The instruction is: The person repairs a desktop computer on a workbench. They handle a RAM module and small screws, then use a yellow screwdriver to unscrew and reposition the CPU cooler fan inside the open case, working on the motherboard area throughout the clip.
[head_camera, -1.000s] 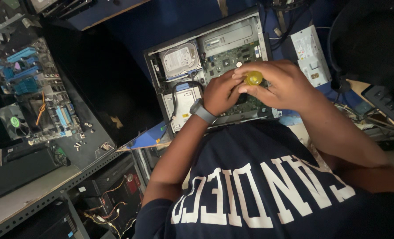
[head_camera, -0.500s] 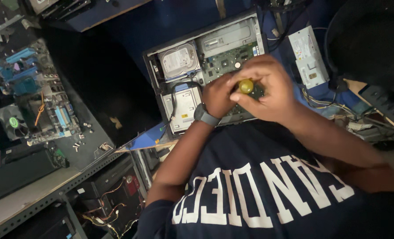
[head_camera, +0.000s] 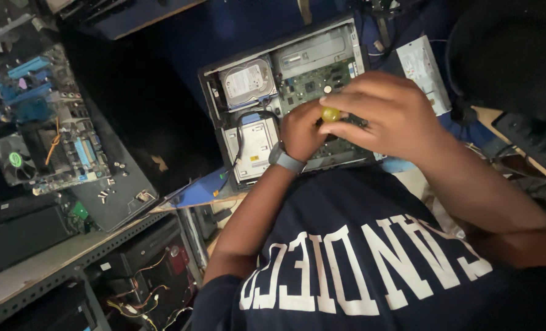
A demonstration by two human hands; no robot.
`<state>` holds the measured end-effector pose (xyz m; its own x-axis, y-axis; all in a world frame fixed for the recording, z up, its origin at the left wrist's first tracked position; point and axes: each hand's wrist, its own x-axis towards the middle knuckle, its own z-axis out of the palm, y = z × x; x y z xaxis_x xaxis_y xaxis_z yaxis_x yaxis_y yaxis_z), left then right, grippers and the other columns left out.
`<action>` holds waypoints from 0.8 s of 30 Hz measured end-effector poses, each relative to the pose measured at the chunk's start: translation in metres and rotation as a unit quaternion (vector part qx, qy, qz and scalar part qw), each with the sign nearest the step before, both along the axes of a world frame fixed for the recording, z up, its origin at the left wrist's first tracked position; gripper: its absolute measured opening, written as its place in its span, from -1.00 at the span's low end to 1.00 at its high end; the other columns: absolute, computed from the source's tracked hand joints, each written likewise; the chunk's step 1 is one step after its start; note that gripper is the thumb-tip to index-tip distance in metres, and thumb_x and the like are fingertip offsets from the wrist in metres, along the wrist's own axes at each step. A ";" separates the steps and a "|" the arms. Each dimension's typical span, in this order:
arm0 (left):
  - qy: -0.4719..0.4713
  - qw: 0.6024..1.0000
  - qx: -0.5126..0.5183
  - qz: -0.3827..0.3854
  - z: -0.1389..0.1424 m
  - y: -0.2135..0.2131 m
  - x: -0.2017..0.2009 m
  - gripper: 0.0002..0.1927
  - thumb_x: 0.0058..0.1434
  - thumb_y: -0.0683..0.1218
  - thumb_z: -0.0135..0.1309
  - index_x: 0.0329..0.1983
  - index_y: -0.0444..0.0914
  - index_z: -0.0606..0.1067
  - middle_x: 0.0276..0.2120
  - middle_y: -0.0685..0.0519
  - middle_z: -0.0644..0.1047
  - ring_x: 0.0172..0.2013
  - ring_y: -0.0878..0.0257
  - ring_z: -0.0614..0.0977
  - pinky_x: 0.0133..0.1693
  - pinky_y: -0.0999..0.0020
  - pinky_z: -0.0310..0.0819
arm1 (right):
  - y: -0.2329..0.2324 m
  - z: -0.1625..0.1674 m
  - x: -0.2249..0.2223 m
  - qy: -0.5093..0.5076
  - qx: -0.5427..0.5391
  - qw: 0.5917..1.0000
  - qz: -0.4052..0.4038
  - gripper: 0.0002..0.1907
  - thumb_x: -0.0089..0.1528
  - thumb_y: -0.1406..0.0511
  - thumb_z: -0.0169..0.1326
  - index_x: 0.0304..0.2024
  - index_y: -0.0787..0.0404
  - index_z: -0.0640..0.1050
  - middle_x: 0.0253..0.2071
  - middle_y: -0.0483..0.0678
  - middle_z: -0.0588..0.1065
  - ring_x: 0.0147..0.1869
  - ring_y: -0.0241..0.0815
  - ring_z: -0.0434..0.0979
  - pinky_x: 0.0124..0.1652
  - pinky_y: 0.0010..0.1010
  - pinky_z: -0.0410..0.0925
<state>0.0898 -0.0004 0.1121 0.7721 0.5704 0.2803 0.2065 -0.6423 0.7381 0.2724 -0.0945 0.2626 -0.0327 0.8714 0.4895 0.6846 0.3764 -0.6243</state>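
An open desktop computer case (head_camera: 213,92) lies on a blue surface, showing a silver hard drive (head_camera: 246,79), a green circuit board (head_camera: 309,76) and a white drive box (head_camera: 254,144). Both hands are over the board. My right hand (head_camera: 389,113) grips a screwdriver by its yellow handle (head_camera: 330,114), fingers wrapped around the top. My left hand (head_camera: 300,132), with a grey watch on the wrist, is closed against the tool just below the handle. The screwdriver's tip is hidden under the hands.
A bare motherboard (head_camera: 58,147) with blue slots and a cooler fan (head_camera: 15,160) lies on a dark panel at left, with loose screws (head_camera: 110,181) near it. A white box (head_camera: 423,64) sits to the case's right. Computer cases with wires (head_camera: 144,276) stand below the bench.
Both hands and the yellow-handled screwdriver have shifted slightly left over the board. The right hand's fingers have turned around the handle.
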 end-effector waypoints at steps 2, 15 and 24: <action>0.003 1.000 0.028 -0.007 0.002 0.002 0.001 -0.73 0.16 -0.14 0.25 -0.06 -0.15 0.54 -0.05 -0.07 0.63 0.00 -0.08 0.66 0.03 0.12 0.57 | 0.001 0.005 -0.002 -0.034 0.001 0.999 0.001 -0.58 0.22 0.22 0.35 0.07 0.25 0.61 -0.11 0.06 0.57 -0.07 0.04 0.61 -0.07 -0.26 0.47; -0.012 1.000 0.016 -0.024 -0.004 -0.001 -0.001 -0.75 0.15 -0.18 0.18 -0.08 -0.19 0.53 -0.11 -0.11 0.63 -0.04 -0.12 0.65 -0.03 0.06 0.58 | -0.011 -0.017 -0.016 -0.007 -0.034 0.998 -0.045 -0.51 0.22 0.19 0.38 0.11 0.25 0.54 -0.04 0.12 0.56 -0.07 -0.01 0.65 -0.10 -0.33 0.51; 0.000 0.999 -0.012 -0.037 -0.011 -0.002 -0.004 -0.69 0.24 -0.22 0.13 0.06 -0.23 0.48 -0.01 -0.16 0.60 0.00 -0.12 0.64 0.00 0.06 0.58 | -0.018 -0.025 -0.014 0.008 -0.001 1.000 -0.020 -0.37 0.23 0.25 0.28 0.30 0.32 0.41 0.13 0.18 0.53 0.16 0.09 0.60 0.13 -0.21 0.48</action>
